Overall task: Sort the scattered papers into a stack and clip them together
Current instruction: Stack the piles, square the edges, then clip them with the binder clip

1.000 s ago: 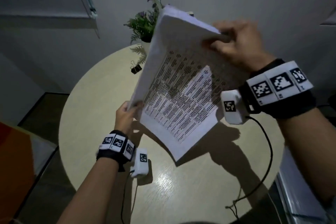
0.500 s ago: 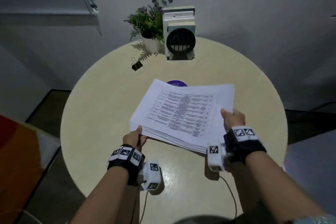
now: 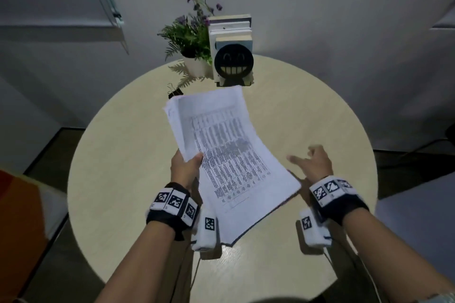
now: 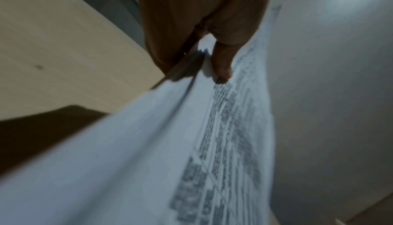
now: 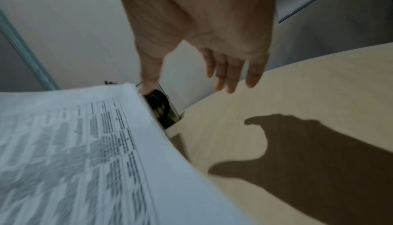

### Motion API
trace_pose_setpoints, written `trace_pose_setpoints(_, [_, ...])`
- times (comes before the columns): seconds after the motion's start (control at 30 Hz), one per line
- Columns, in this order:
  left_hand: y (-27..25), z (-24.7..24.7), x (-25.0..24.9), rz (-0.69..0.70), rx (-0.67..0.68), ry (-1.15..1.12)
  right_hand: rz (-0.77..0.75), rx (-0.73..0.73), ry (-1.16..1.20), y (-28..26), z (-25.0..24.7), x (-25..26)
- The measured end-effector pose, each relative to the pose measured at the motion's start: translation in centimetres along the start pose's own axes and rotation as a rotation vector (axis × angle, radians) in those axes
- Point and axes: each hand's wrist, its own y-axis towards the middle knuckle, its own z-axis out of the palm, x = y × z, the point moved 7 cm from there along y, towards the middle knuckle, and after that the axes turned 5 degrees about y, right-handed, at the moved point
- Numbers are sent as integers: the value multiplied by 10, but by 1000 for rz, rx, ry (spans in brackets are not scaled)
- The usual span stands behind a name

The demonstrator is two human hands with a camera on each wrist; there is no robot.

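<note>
A thick stack of printed papers (image 3: pixel 229 155) hangs in the air over the round table (image 3: pixel 123 160), its far end raised. My left hand (image 3: pixel 187 167) grips the stack at its left long edge, thumb on the top sheet. In the left wrist view the thumb (image 4: pixel 222 63) presses on the stack of papers (image 4: pixel 149 153). My right hand (image 3: pixel 311 161) hovers to the right of the stack with loose, spread fingers and holds nothing. The right wrist view shows those fingers (image 5: pixel 229 72) above the table beside the papers (image 5: pixel 74 153). A black binder clip (image 3: pixel 174 92) lies on the table just beyond the stack's far left corner.
At the table's far edge stand a potted plant with purple flowers (image 3: pixel 194 32) and a row of books behind a black smiley-face bookend (image 3: pixel 233 61). Bare tabletop lies to the left and right of the stack. An orange seat (image 3: pixel 17 209) is at the lower left.
The stack turned from lying crosswise between both hands to pointing away from me. My right hand let go of it and moved out to the right; the left hand alone holds it.
</note>
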Motion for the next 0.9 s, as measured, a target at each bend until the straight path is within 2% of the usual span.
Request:
trace_pose_setpoints(0.03, [-8, 0, -13, 66, 54, -48, -33, 65, 152, -1, 3, 15])
trace_pose_setpoints(0.1, [-25, 3, -35, 156, 187, -169, -3, 277, 460, -1, 21, 33])
trace_pose_setpoints(0.17, [-37, 10, -54, 206, 315, -207, -15, 438, 505, -9, 38, 48])
trace_pose_setpoints(0.27, [-41, 8, -72, 253, 375, -198, -80, 393, 549, -17, 43, 59])
trace_pose_setpoints(0.37, [-44, -12, -104, 412, 275, -236, -286, 389, 806, -31, 22, 97])
trace_pose_setpoints(0.47, [-58, -29, -147, 618, 232, -371, -524, 294, 894, -56, -16, 147])
trace_pose_setpoints(0.53, [-62, -38, -166, 702, 245, -455, -656, 285, 915, -69, -30, 168])
trace_pose_setpoints(0.7, [-56, -49, -159, 662, 236, -507, -637, 370, 871, -69, -23, 153])
trace_pose_setpoints(0.77, [-55, -44, -156, 635, 232, -483, -629, 354, 861, -70, -9, 146])
trace_pose_setpoints(0.9, [-58, -44, -174, 677, 155, -432, -704, 282, 854, -78, -8, 170])
